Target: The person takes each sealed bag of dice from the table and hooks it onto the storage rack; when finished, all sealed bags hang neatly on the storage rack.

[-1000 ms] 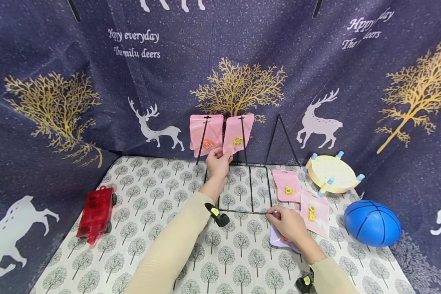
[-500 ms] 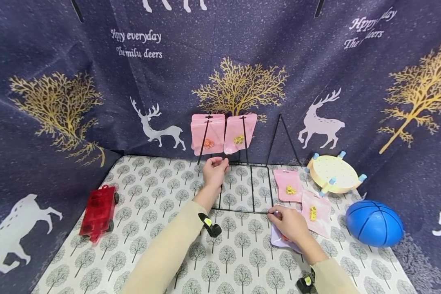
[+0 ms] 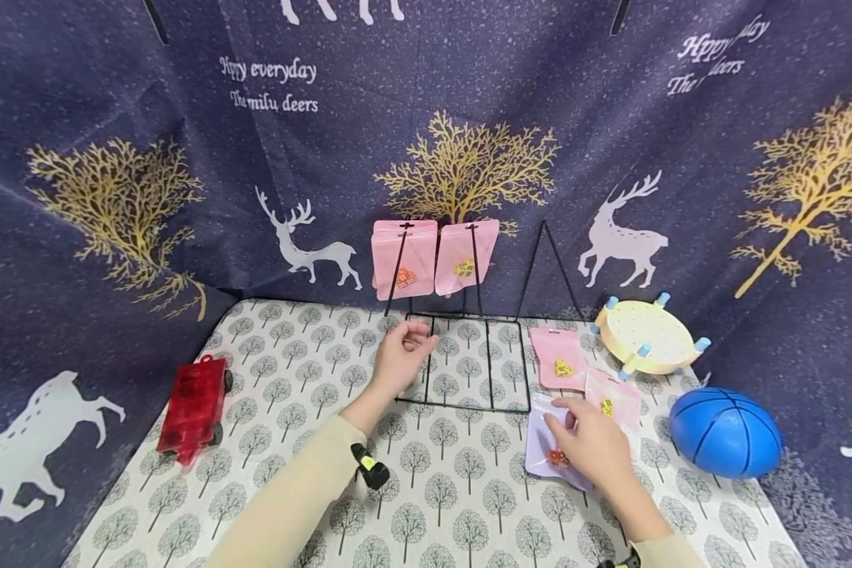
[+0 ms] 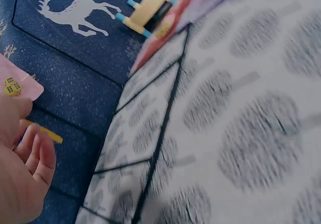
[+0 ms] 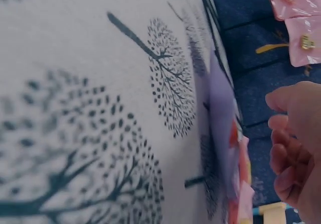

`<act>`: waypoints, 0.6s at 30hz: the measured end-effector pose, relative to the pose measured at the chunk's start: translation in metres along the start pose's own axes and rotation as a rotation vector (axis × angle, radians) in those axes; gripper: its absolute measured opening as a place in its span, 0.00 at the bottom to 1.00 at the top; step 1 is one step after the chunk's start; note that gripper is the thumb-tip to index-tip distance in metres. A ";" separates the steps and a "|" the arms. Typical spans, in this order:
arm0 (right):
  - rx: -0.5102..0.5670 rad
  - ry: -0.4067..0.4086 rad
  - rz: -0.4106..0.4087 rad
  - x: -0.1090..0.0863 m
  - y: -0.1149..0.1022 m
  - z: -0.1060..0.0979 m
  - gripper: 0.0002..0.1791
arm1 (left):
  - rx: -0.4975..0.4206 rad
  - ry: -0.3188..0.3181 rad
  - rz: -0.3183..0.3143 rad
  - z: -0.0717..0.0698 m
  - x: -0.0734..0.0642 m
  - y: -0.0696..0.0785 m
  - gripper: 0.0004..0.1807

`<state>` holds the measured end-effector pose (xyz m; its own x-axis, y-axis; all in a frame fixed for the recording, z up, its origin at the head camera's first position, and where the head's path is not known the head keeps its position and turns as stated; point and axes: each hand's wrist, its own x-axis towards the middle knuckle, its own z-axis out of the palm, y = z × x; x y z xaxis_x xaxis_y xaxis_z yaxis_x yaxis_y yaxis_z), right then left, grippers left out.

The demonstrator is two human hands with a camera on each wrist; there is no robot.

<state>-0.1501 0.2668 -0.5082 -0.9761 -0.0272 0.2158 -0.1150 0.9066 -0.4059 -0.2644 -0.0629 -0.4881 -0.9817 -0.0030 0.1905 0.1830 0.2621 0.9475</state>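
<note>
My left hand [image 3: 397,359], fingers loosely bent and holding nothing, is over the left side of a black wire rack [image 3: 488,363]. On the rack's prongs hang pink pouches [image 3: 402,256] with orange dice, and beside them a pink pouch [image 3: 461,272] with yellow dice. My right hand [image 3: 592,438] is over a lilac pouch [image 3: 543,434] with red-orange dice and partly hides it. In the right wrist view its fingers [image 5: 283,158] are relaxed and a gap shows between them and the lilac pouch [image 5: 220,118].
Behind the lilac pouch lie pink pouches [image 3: 557,347] with yellow dice. At the right are a yellow stool-like toy [image 3: 646,335] with blue feet and a blue ball [image 3: 726,432]. A red toy car [image 3: 193,406] stands at the left. A dark printed cloth [image 3: 312,158] hangs behind the table.
My left hand has left the hanging yellow-dice pouch and come down and left. My right hand has let go of the rack's front corner and moved right, over the lilac pouch.
</note>
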 end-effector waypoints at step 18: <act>-0.024 -0.162 0.388 -0.053 0.013 -0.017 0.59 | 0.633 -0.283 0.255 -0.057 -0.044 -0.048 0.23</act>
<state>-0.0964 0.2874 -0.5099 -0.9629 0.2538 -0.0920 0.2689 0.8723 -0.4084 -0.2270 -0.1306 -0.5277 -0.9042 0.3595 0.2306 0.4264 0.7278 0.5371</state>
